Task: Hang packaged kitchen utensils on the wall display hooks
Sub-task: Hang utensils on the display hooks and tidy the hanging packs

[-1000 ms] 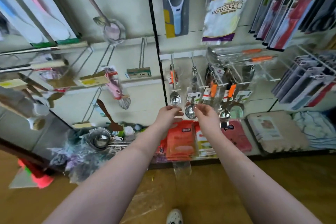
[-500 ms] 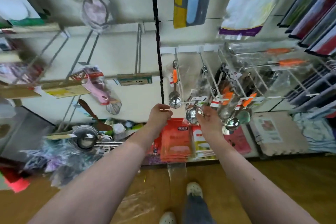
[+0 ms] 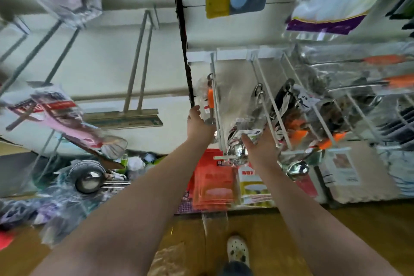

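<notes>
Several white wire hooks jut from the wall panel, with clear-bagged steel ladles hanging on them. My right hand grips one bagged ladle at the front end of a hook, beside its label. My left hand reaches up to the leftmost hook, against an orange-handled bagged ladle. Its fingers are hidden behind the hand. Another ladle bowl dangles to the right of my right wrist.
An empty double hook with a price tag sticks out on the left, with a pink whisk pack beside it. Red packets and loose steel ladles lie on the low shelf. My shoe stands on the wooden floor.
Both hands have risen towards the hooks. The left hand went from the hook's tip up to the orange-handled ladle, and the right hand lifted its bagged ladle along the neighbouring hook. The camera tilted upward.
</notes>
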Action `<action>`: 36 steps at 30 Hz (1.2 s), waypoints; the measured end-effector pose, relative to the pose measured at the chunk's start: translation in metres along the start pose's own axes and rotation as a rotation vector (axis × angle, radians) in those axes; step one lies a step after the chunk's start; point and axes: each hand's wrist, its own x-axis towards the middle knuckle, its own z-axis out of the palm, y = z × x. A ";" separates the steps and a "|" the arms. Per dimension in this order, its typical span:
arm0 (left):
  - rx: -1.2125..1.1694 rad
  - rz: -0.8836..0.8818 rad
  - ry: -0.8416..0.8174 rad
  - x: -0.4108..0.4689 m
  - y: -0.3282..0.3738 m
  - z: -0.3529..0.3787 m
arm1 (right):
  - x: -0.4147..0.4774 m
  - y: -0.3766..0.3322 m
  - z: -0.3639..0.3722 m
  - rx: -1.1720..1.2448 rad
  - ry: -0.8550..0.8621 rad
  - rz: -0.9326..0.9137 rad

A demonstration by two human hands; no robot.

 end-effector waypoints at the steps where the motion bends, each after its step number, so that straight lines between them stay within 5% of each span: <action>1: 0.001 -0.002 -0.005 0.006 0.001 0.002 | 0.003 0.001 0.000 0.008 0.022 0.006; 13: 0.010 0.105 0.093 0.045 0.010 0.009 | 0.012 -0.020 0.009 0.090 0.280 -0.069; 23: -0.021 0.111 0.132 0.042 0.007 0.007 | 0.022 -0.015 0.004 0.163 0.106 0.002; 36: -0.069 0.051 -0.184 0.021 0.001 0.000 | 0.015 -0.016 0.006 0.222 0.230 -0.053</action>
